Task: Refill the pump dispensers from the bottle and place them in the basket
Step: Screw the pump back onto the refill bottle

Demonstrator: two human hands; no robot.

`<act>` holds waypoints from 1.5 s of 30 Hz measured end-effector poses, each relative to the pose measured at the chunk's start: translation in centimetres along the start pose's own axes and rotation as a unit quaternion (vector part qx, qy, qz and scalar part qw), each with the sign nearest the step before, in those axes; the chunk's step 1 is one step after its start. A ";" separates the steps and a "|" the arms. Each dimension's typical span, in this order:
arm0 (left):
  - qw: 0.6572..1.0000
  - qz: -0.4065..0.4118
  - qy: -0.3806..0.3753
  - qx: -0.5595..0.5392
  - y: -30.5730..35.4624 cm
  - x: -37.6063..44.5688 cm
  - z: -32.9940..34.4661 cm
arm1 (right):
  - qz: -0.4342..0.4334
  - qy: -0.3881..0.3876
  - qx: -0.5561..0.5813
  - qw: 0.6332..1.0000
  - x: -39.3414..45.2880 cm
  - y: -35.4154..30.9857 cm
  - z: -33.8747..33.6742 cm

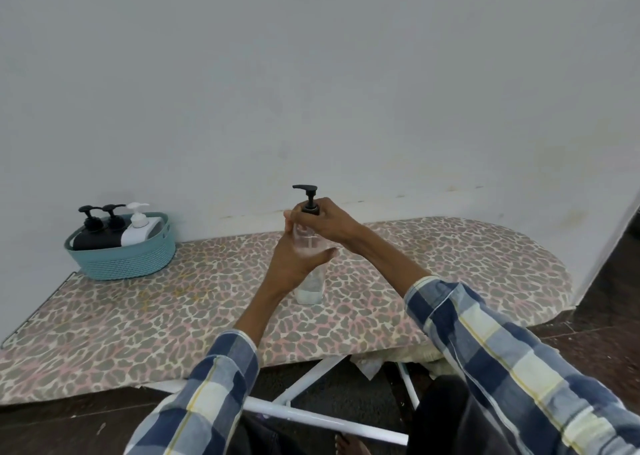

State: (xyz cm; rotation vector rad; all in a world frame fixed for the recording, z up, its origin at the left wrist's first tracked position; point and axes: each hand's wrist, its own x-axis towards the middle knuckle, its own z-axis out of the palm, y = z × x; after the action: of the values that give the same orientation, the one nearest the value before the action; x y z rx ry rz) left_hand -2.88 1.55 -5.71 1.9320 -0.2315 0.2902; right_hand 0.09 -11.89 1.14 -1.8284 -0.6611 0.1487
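Here, a clear pump dispenser [309, 278] stands mid-board on an ironing board [450, 267], its body gripped by the left hand [298, 260] while the right hand [323, 222] closes around the black collar, seemingly screwing it. Steady, upright turning avoids spills; the basket [128, 257] sits well apart.

A leopard-print ironing board [450, 264] on white metal legs [311, 416] stands against a plain white wall [311, 73].
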 end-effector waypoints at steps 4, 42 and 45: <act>0.994 -0.018 0.103 0.034 -0.5 -0.8 1.5 | 0.023 0.043 0.017 0.999 -0.2 -0.1 0.7; 0.988 -0.070 0.059 -0.128 0.4 -2.4 0.6 | 0.011 -0.005 0.015 1.000 -0.7 -2.6 0.2; 0.986 -0.068 0.089 -0.122 0.1 -2.4 1.0 | 0.019 0.010 0.008 1.000 -0.3 -2.3 0.5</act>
State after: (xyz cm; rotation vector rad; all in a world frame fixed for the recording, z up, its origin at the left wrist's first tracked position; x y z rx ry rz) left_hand -5.06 0.66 -6.72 1.6598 -0.0154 0.3271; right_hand -1.24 -11.13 3.01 -1.8254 -0.6094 0.1612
